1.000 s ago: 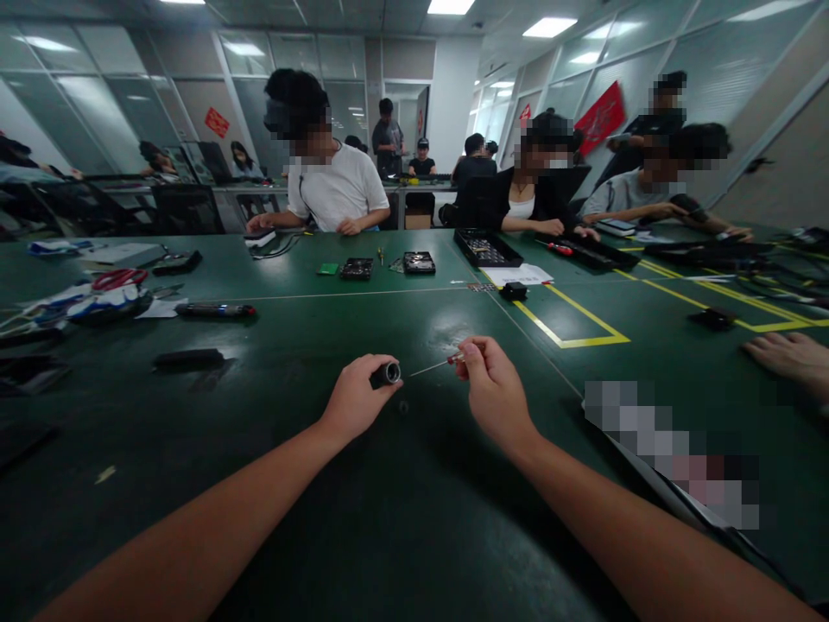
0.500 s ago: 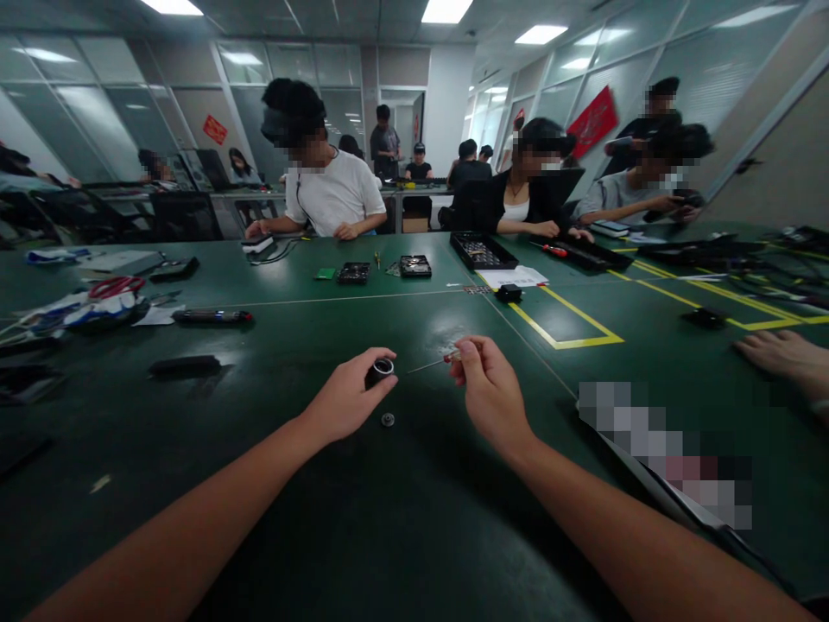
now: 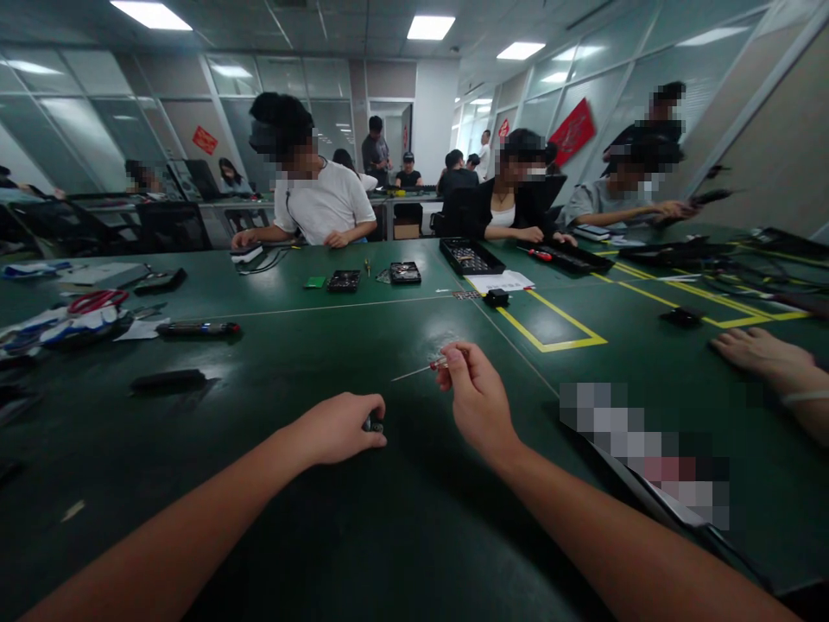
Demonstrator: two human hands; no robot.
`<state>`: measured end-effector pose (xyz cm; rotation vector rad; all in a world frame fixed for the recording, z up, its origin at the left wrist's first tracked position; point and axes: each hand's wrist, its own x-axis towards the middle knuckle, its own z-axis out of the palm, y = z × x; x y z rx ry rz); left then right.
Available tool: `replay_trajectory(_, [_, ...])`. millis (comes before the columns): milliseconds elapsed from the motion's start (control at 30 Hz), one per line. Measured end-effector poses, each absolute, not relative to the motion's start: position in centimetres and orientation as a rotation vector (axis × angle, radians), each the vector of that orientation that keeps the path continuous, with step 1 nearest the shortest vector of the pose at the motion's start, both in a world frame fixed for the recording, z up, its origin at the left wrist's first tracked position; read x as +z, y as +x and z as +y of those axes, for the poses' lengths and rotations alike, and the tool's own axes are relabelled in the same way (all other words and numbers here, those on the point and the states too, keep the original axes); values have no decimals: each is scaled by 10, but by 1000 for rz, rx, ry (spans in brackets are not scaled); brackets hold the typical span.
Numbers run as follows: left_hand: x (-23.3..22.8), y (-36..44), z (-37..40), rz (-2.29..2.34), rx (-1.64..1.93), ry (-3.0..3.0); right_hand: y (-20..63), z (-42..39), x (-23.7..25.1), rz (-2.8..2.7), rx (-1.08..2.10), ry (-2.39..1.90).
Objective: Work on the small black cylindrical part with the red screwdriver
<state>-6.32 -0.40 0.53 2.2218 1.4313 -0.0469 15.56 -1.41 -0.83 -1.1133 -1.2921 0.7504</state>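
Observation:
My left hand (image 3: 343, 428) is low over the green table (image 3: 414, 536), its fingers and thumb curled around a black cylindrical part (image 3: 368, 423) that is mostly hidden. At the fingertips shows a small grey toothed disc (image 3: 378, 428); whether it lies on the table or is gripped I cannot tell. My right hand (image 3: 476, 393) is closed on the handle of a small screwdriver (image 3: 412, 373). The thin metal shaft points left, above and right of the left hand, touching nothing.
A black pen-shaped tool (image 3: 199, 330) and a dark elongated object (image 3: 169, 381) lie left. Small open black boxes (image 3: 405, 272) and a parts tray (image 3: 471, 257) stand farther back. Another person's hand (image 3: 757, 350) rests at right, near a papered board (image 3: 648, 471). Co-workers sit opposite.
My left hand has moved down and left to the small disc, and the cylinder's silver-ringed opening no longer shows. My right hand keeps the screwdriver. The whole view has shifted slightly.

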Motion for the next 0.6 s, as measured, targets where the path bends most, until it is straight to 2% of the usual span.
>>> replay_trajectory(367, [5, -68, -10, 1495, 17, 2240, 156, -14, -12, -1281, 768, -1103])
replay_trajectory(600, [14, -106, -1, 1448, 250, 2017, 157, -14, -14, -1285, 780, -1073])
